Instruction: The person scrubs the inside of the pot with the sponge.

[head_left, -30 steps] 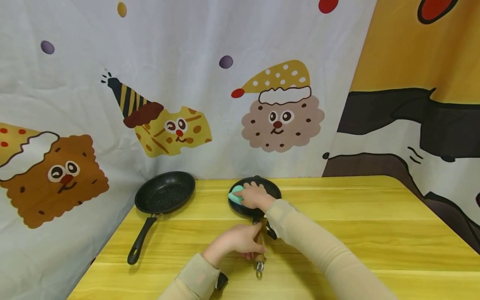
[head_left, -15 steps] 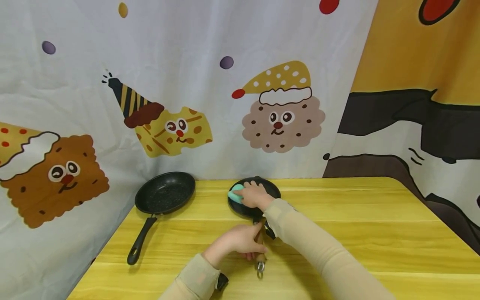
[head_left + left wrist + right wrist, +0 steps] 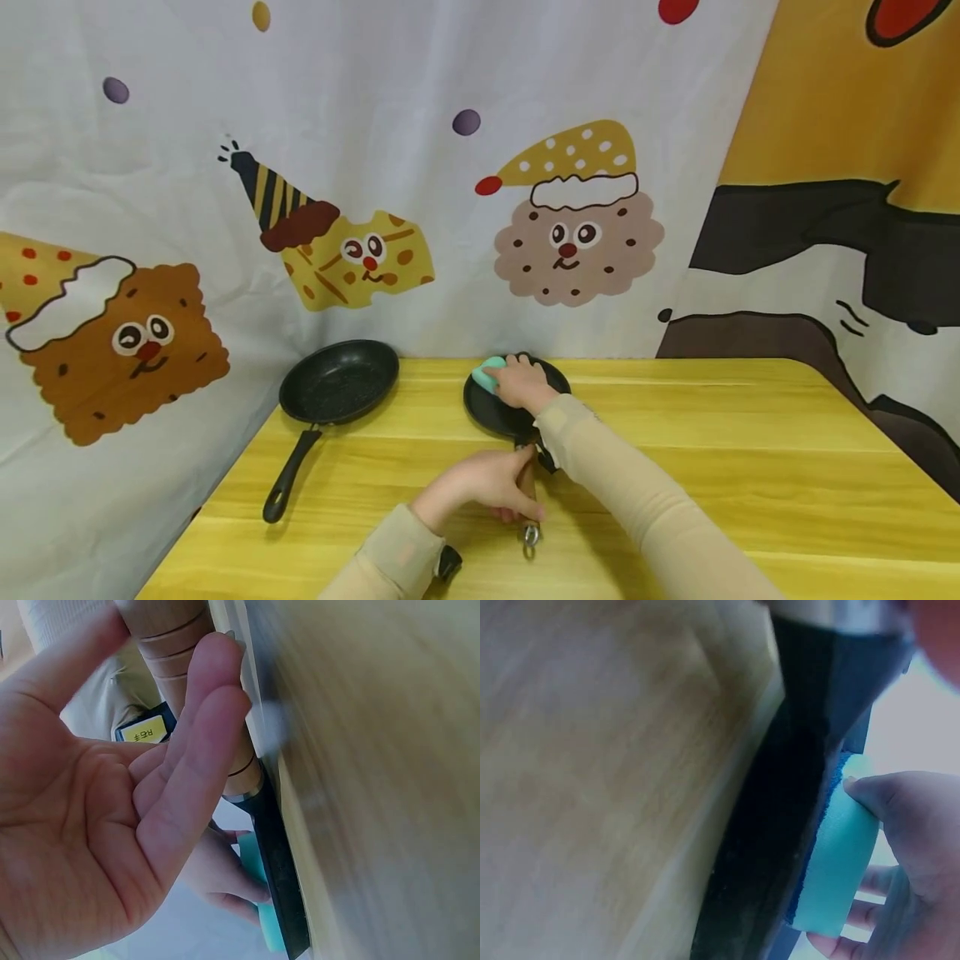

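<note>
A small black frying pan (image 3: 489, 412) with a wooden handle (image 3: 161, 652) lies on the table. My left hand (image 3: 487, 483) holds that handle, thumb on one side and fingers curled on the other; a metal hanging ring (image 3: 531, 535) sticks out at its end. Inside the pan my right hand (image 3: 522, 385) grips a teal sponge (image 3: 487, 375) near the far left rim. In the right wrist view, the thumb and fingers sit at the edges of the sponge (image 3: 838, 862), its dark blue scouring side facing the pan. The pan wall hides part of that contact.
A larger black frying pan (image 3: 337, 385) with a black handle (image 3: 291, 477) rests at the left of the wooden table (image 3: 735, 467). A cartoon-printed cloth (image 3: 450, 317) hangs right behind the table's far edge. Both forearms reach in from the front.
My right hand has moved the sponge from the pan's left side toward its far rim. The left hand keeps its hold on the handle. The head view has shifted slightly.
</note>
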`<state>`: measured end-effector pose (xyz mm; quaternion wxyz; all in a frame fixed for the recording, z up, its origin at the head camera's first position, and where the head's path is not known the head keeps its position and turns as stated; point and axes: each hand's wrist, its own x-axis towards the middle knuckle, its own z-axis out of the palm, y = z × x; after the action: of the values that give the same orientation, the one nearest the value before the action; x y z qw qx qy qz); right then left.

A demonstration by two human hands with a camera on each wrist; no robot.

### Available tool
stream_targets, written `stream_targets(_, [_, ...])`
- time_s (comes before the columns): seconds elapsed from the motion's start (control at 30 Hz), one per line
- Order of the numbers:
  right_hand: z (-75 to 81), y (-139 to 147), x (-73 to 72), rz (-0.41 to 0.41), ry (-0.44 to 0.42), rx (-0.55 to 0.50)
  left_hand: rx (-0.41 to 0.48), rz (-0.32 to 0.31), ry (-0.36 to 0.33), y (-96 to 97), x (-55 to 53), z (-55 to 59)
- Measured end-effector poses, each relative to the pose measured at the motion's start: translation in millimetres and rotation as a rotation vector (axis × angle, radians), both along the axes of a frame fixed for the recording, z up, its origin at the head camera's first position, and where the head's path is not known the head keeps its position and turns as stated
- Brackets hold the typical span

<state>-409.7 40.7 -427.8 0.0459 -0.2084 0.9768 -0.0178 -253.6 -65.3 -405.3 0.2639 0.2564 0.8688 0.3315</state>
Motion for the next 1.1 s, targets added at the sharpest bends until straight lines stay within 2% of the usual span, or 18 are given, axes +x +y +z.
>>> stream_targets(0.3, [-1.1,13.0,-11.0,-0.013,0.026,-0.030,0.001,0.022,-0.016,2.2,0.1,4.5])
stream_targets(0.63, [0.9,37.5,-4.2,0.013,0.076,-0.087,-0.019,0.045,-0.014,2.5,2.6,1.6])
stream_targets(0.9, [3.5,53.6,-1.1,0.054,0.062,-0.124,0.005,0.048,-0.027,2.7,2.5,0.8])
stream_targets(1.1, [5.9,59.5,3.8,0.058,0.025,-0.137,-0.012,0.045,-0.022,3.2,3.6,0.6])
